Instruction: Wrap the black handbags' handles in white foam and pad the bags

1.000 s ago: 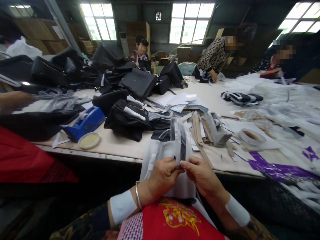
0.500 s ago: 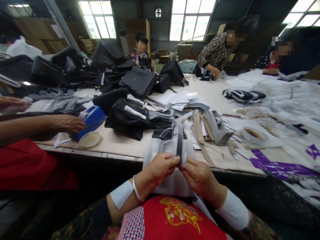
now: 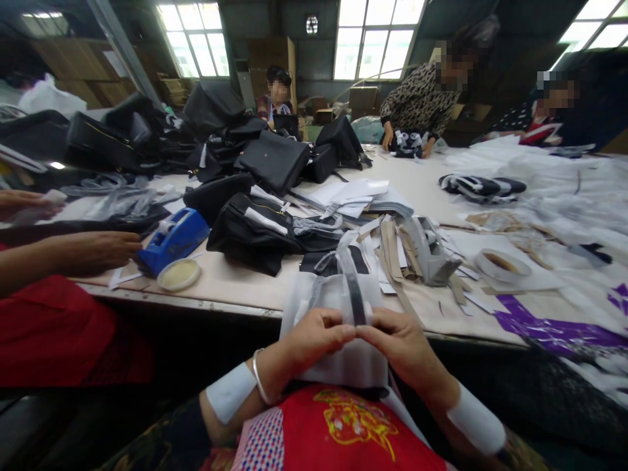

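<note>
Pinching the lower end of a dark strap (image 3: pixel 356 299) with left hand (image 3: pixel 316 337) and right hand (image 3: pixel 402 343), both nearly closed, fingers curled in and thumbs meeting almost tip to tip. Exact hold behind the thumbs hidden. Clear plastic around the strap, with the whole length lying over a white sheet (image 3: pixel 318 294), the landmark here. Around the left wrist, left of the sheet, a silver bracelet (image 3: pixel 260 376).

Just below the sheet, a red apron (image 3: pixel 363 428) with a yellow design. Beyond the sheet, a pale table (image 3: pixel 245 291). Directly above the sheet, a stack of papers (image 3: pixel 360 196); above and to its left, a black bag (image 3: pixel 248 229). Farther left of the sheet, a blue tape dispenser (image 3: pixel 176 242), a round yellowish disc (image 3: pixel 179 275), and another person's hand (image 3: pixel 110 252) near the dispenser. Right of the sheet, a grey tape dispenser (image 3: pixel 434 261), then a tape roll (image 3: pixel 503 265). Well beyond the sheet, upper right, a person in a spotted top (image 3: pixel 419 98), leaning over the table.
</note>
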The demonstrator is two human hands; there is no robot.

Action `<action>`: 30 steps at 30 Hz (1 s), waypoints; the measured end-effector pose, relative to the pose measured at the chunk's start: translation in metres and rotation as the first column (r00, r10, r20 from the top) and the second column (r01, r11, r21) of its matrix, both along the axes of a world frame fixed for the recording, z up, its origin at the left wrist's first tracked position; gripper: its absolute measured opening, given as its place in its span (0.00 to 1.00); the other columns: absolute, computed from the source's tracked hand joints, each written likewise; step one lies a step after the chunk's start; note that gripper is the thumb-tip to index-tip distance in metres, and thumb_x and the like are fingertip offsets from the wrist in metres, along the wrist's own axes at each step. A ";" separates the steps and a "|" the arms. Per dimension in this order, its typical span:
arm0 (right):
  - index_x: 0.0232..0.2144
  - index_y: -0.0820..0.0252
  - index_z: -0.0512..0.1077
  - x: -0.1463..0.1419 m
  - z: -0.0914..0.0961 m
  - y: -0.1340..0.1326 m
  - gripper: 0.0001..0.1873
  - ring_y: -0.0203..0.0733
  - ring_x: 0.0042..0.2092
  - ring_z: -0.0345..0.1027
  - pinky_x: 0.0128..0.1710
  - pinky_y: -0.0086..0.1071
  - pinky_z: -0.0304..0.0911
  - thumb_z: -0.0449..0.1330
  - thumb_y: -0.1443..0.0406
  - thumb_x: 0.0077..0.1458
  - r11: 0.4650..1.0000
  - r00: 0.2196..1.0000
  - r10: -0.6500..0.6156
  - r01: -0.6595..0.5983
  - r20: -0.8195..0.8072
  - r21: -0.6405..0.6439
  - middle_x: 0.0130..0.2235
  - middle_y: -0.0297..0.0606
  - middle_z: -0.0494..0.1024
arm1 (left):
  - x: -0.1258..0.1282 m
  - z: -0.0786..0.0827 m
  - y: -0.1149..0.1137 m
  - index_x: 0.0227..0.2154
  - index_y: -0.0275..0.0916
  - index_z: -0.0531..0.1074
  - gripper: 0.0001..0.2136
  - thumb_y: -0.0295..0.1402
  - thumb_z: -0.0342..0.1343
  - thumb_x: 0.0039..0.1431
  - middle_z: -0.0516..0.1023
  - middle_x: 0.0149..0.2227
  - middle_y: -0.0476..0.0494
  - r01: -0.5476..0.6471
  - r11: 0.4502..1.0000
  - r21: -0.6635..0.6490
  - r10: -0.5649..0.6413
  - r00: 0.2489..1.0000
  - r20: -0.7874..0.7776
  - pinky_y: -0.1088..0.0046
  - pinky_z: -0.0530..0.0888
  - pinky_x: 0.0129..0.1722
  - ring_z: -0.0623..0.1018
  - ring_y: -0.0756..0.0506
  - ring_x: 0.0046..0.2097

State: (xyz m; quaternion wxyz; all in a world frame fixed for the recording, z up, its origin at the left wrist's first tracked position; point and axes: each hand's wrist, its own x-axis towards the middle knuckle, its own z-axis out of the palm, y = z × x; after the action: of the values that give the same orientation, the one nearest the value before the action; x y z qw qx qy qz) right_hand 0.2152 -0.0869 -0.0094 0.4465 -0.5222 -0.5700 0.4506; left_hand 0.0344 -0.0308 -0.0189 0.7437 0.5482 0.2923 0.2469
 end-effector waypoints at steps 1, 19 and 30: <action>0.26 0.62 0.76 0.000 0.000 -0.001 0.11 0.36 0.29 0.62 0.29 0.30 0.57 0.62 0.62 0.58 0.990 0.988 0.016 -0.037 0.152 0.135 0.27 0.36 0.70 | -0.001 0.001 0.003 0.24 0.35 0.70 0.22 0.52 0.64 0.49 0.56 0.18 0.57 0.023 0.985 -0.170 -0.015 0.999 0.050 0.77 0.50 0.21 0.53 0.56 0.20; 0.25 0.62 0.72 -0.002 -0.004 0.002 0.17 0.30 0.22 0.47 0.21 0.27 0.44 0.67 0.54 0.51 0.966 0.963 -0.098 0.032 -0.250 -0.257 0.19 0.27 0.60 | 0.003 0.007 -0.005 0.26 0.35 0.74 0.14 0.43 0.62 0.54 0.66 0.21 0.52 -0.011 0.987 0.163 0.039 0.985 -0.169 0.75 0.59 0.26 0.63 0.52 0.25; 0.26 0.61 0.71 0.007 -0.004 0.005 0.17 0.34 0.26 0.57 0.26 0.30 0.54 0.60 0.53 0.57 0.999 0.997 0.037 -0.035 0.067 -0.024 0.26 0.34 0.67 | 0.015 0.010 0.002 0.24 0.36 0.70 0.14 0.42 0.63 0.50 0.57 0.18 0.57 -0.220 0.964 -0.148 0.210 0.975 -0.077 0.76 0.51 0.22 0.55 0.55 0.21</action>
State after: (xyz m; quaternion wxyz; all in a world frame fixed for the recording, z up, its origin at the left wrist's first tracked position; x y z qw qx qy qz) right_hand 0.2218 -0.0819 -0.0134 0.4127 -0.5320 -0.5888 0.4472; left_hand 0.0490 -0.0292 -0.0088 0.7437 0.4609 0.3909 0.2859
